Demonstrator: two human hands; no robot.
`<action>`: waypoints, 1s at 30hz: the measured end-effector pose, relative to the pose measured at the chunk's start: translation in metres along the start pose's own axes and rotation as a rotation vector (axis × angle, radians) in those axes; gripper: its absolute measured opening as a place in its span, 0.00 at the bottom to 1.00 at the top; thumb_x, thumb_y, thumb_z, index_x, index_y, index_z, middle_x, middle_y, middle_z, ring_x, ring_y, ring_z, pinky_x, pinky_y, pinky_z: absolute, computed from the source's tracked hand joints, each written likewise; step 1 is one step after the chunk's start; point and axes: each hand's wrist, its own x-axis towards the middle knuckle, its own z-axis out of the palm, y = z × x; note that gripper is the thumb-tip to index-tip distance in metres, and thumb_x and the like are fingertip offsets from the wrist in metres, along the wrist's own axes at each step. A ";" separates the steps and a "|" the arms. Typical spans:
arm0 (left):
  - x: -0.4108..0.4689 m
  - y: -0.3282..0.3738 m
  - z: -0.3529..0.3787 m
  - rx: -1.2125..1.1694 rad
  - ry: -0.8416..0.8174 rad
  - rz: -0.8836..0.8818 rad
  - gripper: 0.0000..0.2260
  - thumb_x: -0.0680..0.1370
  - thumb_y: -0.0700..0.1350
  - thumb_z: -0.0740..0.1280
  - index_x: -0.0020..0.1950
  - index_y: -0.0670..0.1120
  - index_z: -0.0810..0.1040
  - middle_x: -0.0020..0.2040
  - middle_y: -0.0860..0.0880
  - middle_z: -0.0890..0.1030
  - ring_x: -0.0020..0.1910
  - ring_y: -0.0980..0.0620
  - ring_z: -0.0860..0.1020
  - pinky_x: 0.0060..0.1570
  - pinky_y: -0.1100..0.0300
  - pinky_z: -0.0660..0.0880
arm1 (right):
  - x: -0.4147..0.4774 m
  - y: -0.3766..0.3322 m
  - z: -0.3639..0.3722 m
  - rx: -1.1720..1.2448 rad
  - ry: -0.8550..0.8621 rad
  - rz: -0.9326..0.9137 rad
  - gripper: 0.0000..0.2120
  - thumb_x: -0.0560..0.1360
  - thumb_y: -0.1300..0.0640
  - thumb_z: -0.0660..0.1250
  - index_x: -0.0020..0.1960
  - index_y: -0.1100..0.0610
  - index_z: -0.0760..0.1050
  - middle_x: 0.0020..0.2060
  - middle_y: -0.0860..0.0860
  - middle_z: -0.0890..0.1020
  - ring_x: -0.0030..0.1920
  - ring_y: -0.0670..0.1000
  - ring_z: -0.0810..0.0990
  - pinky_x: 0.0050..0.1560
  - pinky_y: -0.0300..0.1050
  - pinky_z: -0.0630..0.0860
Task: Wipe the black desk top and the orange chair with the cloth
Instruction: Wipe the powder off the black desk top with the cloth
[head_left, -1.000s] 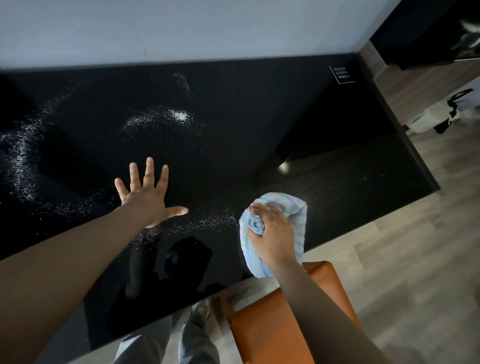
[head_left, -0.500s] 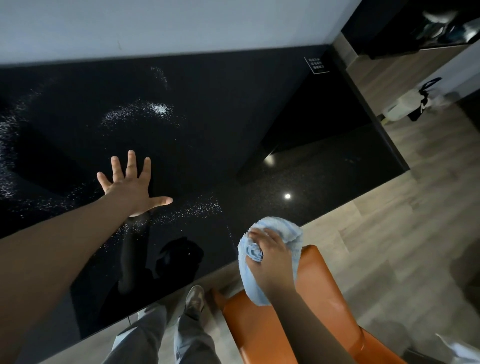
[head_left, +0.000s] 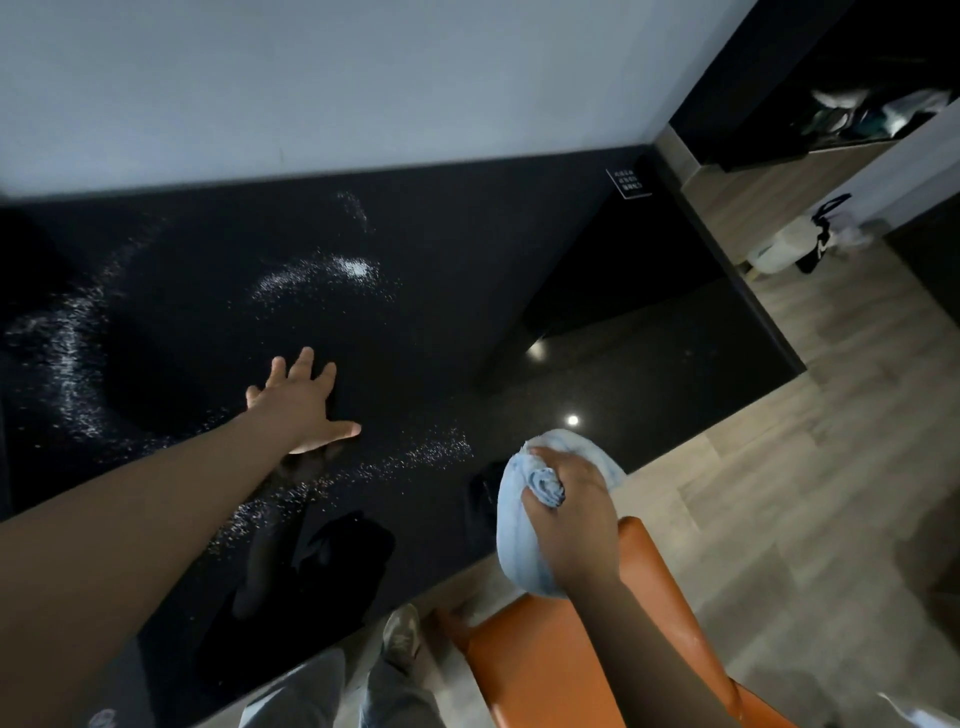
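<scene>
The glossy black desk top (head_left: 467, 291) fills the middle of the view, with white powder scattered in arcs across its left and centre. My left hand (head_left: 298, 402) lies flat on it, fingers spread, holding nothing. My right hand (head_left: 569, 512) grips a bunched light blue cloth (head_left: 517, 530) at the desk's front edge, just above the orange chair (head_left: 561, 670). The chair stands below the desk edge at the lower right, partly hidden by my right forearm.
A pale wall (head_left: 363, 78) backs the desk. A small black sign (head_left: 627, 182) sits at the desk's far right corner. Wood-look floor (head_left: 810, 493) lies to the right, with a white bin and dark bag (head_left: 795, 244) beyond. My legs and a shoe (head_left: 400, 639) show below.
My right hand with the cloth has slid back from the desk surface to its front edge, over the chair. My left hand stays flat on the desk. The camera view has shifted.
</scene>
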 end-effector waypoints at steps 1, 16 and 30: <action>-0.003 -0.004 -0.005 -0.025 0.004 0.015 0.44 0.74 0.68 0.63 0.79 0.50 0.45 0.79 0.47 0.42 0.78 0.41 0.46 0.73 0.41 0.58 | 0.008 -0.011 -0.001 0.019 0.040 -0.011 0.19 0.74 0.57 0.69 0.65 0.49 0.75 0.61 0.48 0.76 0.61 0.50 0.74 0.59 0.36 0.67; 0.008 -0.083 -0.057 -0.119 0.173 -0.092 0.45 0.73 0.68 0.63 0.79 0.46 0.48 0.79 0.46 0.50 0.77 0.43 0.50 0.74 0.45 0.58 | 0.196 -0.167 0.005 0.150 0.155 -0.334 0.08 0.76 0.57 0.65 0.54 0.51 0.79 0.45 0.43 0.79 0.45 0.42 0.77 0.48 0.39 0.73; 0.082 -0.102 -0.047 -0.150 0.168 -0.219 0.59 0.61 0.80 0.58 0.76 0.52 0.29 0.75 0.46 0.27 0.75 0.38 0.32 0.73 0.37 0.42 | 0.370 -0.239 0.079 -0.024 0.065 -0.517 0.08 0.73 0.61 0.67 0.36 0.53 0.74 0.31 0.46 0.76 0.32 0.44 0.72 0.33 0.37 0.67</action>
